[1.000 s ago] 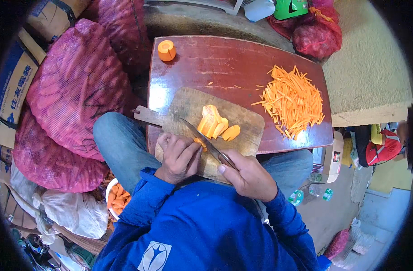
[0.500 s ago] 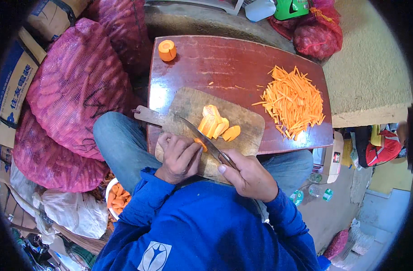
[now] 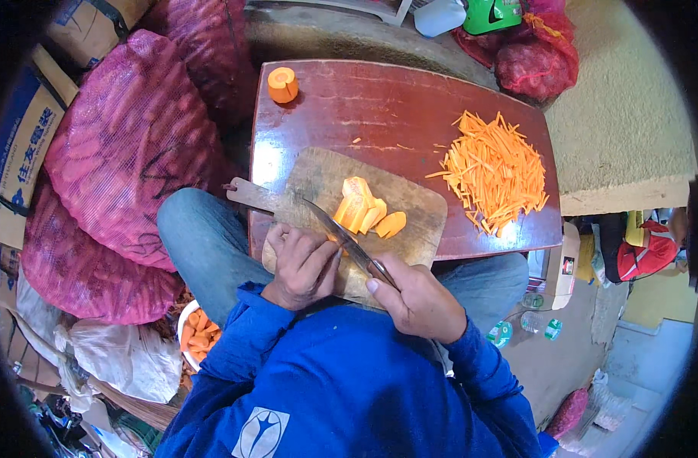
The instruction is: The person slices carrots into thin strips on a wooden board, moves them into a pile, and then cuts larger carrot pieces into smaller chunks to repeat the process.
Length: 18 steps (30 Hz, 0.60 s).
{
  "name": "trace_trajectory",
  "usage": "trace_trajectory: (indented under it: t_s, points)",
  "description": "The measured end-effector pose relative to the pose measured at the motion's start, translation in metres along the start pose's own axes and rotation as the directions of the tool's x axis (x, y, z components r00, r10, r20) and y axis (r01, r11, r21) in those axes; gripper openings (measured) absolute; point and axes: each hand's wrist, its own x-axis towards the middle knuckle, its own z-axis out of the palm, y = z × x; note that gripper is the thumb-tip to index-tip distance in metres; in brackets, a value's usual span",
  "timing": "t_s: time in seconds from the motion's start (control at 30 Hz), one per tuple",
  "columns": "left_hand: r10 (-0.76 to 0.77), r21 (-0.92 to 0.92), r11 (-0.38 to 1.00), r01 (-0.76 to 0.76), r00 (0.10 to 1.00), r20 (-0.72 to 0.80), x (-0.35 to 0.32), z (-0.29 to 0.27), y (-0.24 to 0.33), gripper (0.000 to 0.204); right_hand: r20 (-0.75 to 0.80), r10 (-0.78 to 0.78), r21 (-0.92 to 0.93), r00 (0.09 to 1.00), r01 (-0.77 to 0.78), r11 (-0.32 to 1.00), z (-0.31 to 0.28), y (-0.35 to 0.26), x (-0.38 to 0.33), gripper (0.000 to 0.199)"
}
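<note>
My right hand [image 3: 417, 299] grips the handle of a kitchen knife [image 3: 341, 235], its blade slanting up and left over the wooden cutting board [image 3: 417, 210]. At the board's near left, my left hand [image 3: 301, 266] has its fingers curled down beside the blade. A bit of orange carrot shows at those fingertips; most of it is hidden by the hand and the blade. Just beyond the knife lie several carrot slices [image 3: 356, 208], some leaning together. A heap of thin carrot strips [image 3: 495, 175] is on the right of the red table [image 3: 364, 99]. One short carrot chunk [image 3: 283, 85] stands upright at the far left corner.
Large red mesh sacks [image 3: 135, 153] of carrots crowd the left side. A white bucket [image 3: 184, 328] with peeled carrots stands by my left leg. Plastic bottles [image 3: 532, 322] lie on the floor at right, and another mesh bag [image 3: 538, 65] rests beyond the table.
The knife and my right hand have shifted slightly left, so the blade covers more of the carrot under my left fingers. The slices, the heap and my left hand look unmoved.
</note>
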Motion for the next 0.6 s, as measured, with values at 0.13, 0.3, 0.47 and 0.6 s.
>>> trace_trajectory:
  t_s: [0.13, 0.3, 0.47, 0.6]
  points:
    - [0.008, -0.003, 1.000, -0.008, 1.000, 0.000, -0.002, 0.000, -0.002, 0.031, 0.006, 0.018, -0.013, 1.000, -0.018, 1.000, 0.002, -0.003, 0.000, 0.028]
    - [0.019, 0.001, 1.000, -0.019, 1.000, -0.008, -0.003, 0.000, -0.001, 0.032, 0.002, 0.018, -0.023, 1.000, -0.018, 1.000, 0.009, 0.002, -0.002, 0.028]
    - [0.023, 0.006, 1.000, -0.023, 1.000, -0.010, -0.004, -0.001, 0.002, 0.032, -0.006, 0.036, -0.093, 0.999, -0.037, 0.995, 0.015, 0.010, -0.002, 0.028]
    - [0.006, 0.001, 1.000, -0.006, 0.999, -0.034, 0.003, 0.000, 0.001, 0.029, 0.071, 0.177, -0.255, 0.982, -0.153, 0.955, 0.023, 0.031, 0.004, 0.030]
